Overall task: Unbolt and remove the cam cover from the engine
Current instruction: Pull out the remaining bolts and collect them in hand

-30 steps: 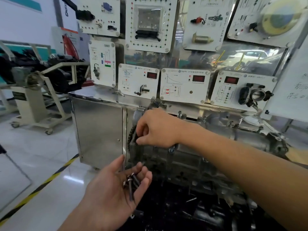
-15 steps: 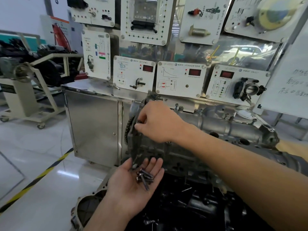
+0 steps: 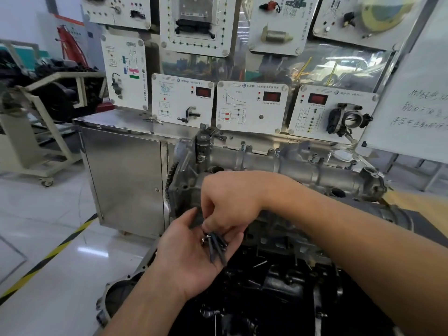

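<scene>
Cam cover (image 3: 278, 163), the long ribbed cast-aluminium piece, is sitting along the top of the grey engine (image 3: 278, 238), right in front of the stainless steel cabinet (image 3: 126, 178). The left hand (image 3: 189, 253) is lying palm-up and spread just below it, cradling a little bunch of dark steel bolts (image 3: 217, 246). The right hand (image 3: 228, 202) is curling down over that palm, fingertips pinching at the heads of the bunch.

A few bolt heads (image 3: 276, 151) are poking up along the far edge of the cover, so I'm guessing it isn't free yet. Handling-wise I'm expecting it to be stiff and fairly hefty for its size, probably a bit oily and slippery, and maybe sticking on its sealant. I'm thinking two hands, one on the chunky cast corners at each end, lifting straight up and level. I'm not liking the idea of prying at the thin sealing edge, since that's looking like the easy part to nick.
</scene>
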### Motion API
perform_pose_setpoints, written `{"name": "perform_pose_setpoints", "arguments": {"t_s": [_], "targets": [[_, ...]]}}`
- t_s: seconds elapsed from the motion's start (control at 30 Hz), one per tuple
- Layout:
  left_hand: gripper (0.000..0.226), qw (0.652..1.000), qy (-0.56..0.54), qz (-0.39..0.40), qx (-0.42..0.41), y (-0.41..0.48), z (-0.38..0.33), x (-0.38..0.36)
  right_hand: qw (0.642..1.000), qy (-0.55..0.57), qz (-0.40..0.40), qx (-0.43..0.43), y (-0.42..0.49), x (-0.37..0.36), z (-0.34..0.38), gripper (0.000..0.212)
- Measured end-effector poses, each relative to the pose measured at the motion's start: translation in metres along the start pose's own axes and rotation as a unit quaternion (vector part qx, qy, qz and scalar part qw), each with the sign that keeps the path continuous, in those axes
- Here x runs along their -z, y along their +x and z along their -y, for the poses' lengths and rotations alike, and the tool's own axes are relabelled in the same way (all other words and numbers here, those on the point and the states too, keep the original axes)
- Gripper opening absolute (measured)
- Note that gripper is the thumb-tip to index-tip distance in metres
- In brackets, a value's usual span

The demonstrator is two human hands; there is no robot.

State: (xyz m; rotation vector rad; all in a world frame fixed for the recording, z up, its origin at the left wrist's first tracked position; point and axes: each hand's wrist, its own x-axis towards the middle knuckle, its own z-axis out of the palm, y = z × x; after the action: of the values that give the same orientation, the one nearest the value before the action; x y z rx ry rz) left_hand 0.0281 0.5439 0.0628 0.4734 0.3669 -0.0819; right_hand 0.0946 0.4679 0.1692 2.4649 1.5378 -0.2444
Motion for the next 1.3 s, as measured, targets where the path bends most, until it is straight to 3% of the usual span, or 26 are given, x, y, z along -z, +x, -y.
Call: {"name": "perform_pose_setpoints", "arguments": {"t_s": [0.1, 0.2, 0.3, 0.37, 0.43, 0.5, 0.67, 0.87, 0.97, 1.03, 1.17, 1.3], "targets": [[0.064, 1.000, -0.015, 0.014, -0.001, 0.000, 0.001, -0.001, 0.997, -0.005, -0.077, -0.020, 0.001, -0.004, -0.006, 0.029], [0.063, 0.999, -0.053, 0.004, 0.010, 0.002, 0.002, 0.000, 0.978, 0.090, -0.184, -0.031, -0.004, 0.005, -0.022, 0.029], [0.055, 0.997, -0.074, -0.008, 0.019, 0.002, 0.005, -0.001, 0.956, 0.131, -0.256, -0.063, -0.017, 0.022, -0.048, 0.015], [0.054, 0.997, -0.077, -0.013, 0.020, 0.004, 0.007, 0.001, 0.971, 0.102, -0.197, -0.086, -0.022, 0.026, -0.062, 0.011], [0.055, 0.997, -0.077, -0.012, 0.026, 0.005, 0.008, 0.001, 0.989, 0.061, -0.101, -0.089, -0.021, 0.022, -0.069, 0.023], [0.057, 0.997, -0.070, -0.011, 0.031, 0.006, 0.008, 0.001, 0.994, 0.053, -0.064, -0.075, -0.017, 0.014, -0.069, 0.034], [0.060, 0.998, -0.050, -0.014, 0.026, 0.009, 0.007, -0.002, 0.993, 0.053, -0.104, -0.020, -0.011, 0.004, -0.066, 0.034], [0.063, 0.999, -0.043, -0.015, 0.027, 0.012, 0.007, 0.000, 0.992, 0.041, -0.118, 0.025, -0.015, 0.012, -0.063, 0.017], [0.063, 0.999, -0.027, -0.018, 0.022, 0.012, 0.008, 0.000, 0.978, 0.090, -0.184, 0.031, -0.033, 0.033, -0.066, 0.014], [0.063, 0.999, -0.018, -0.021, 0.018, 0.013, 0.009, 0.000, 0.972, 0.135, -0.187, 0.046, -0.047, 0.048, -0.066, 0.013], [0.074, 0.999, -0.024, -0.015, 0.015, 0.014, 0.015, -0.003, 0.987, 0.125, -0.051, 0.087, -0.040, 0.039, -0.045, 0.014], [0.067, 1.000, -0.018, 0.005, 0.025, 0.011, 0.023, -0.005, 0.994, 0.054, 0.080, 0.056, -0.010, 0.005, -0.025, 0.016]]}}
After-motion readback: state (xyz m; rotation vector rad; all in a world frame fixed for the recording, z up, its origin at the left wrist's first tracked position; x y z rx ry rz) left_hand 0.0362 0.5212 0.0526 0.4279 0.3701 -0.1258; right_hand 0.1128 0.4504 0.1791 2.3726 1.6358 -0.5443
